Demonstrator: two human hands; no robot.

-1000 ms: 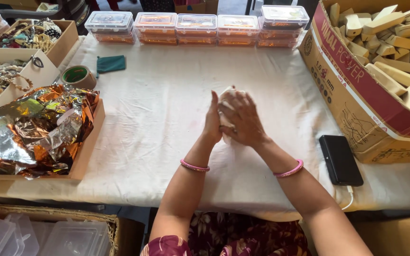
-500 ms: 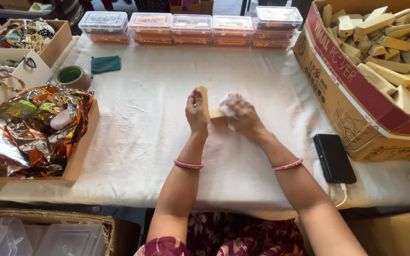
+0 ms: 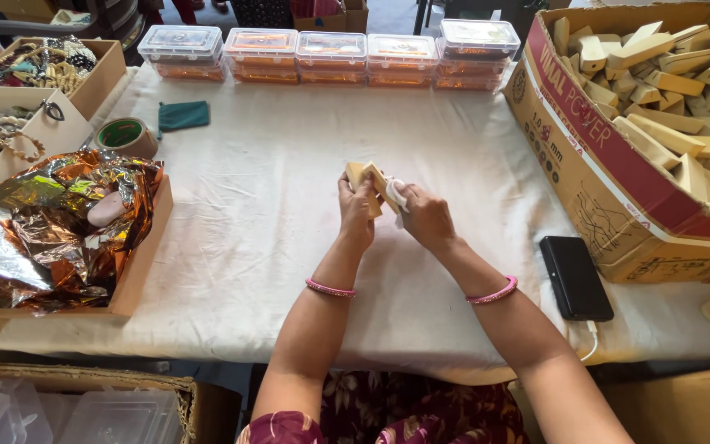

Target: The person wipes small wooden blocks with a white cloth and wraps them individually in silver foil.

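So both hands are up over the middle of the white tablecloth (image 3: 289, 205). The left hand (image 3: 357, 210) is wrapped around a tan wedge-shaped block (image 3: 369, 179), fingers closed on its lower end so the top pokes out above the knuckles. The right hand (image 3: 423, 215) is right next to it, fingertips pinching a small white scrap of cloth or paper (image 3: 397, 194) against the block's right face. Can't tell which it is, too small.

Looks to me like the wiping or wrapping step on one block, somewhere in the middle of it. My guess is the next bit needs the left hand to turn the block so a fresh face meets the scrap, while the right keeps its pinch from slipping off.

Going outward: off to the right of the hands, a black phone (image 3: 575, 277) lies flat with a cable, just beside a big cardboard box (image 3: 610, 189) piled with similar tan blocks. Beyond the hands, a row of clear lidded containers (image 3: 330, 56). Left of the hands, a roll of tape (image 3: 126, 136), a small green pouch (image 3: 183, 115), and a shallow tray of crinkly copper foil (image 3: 51, 226).
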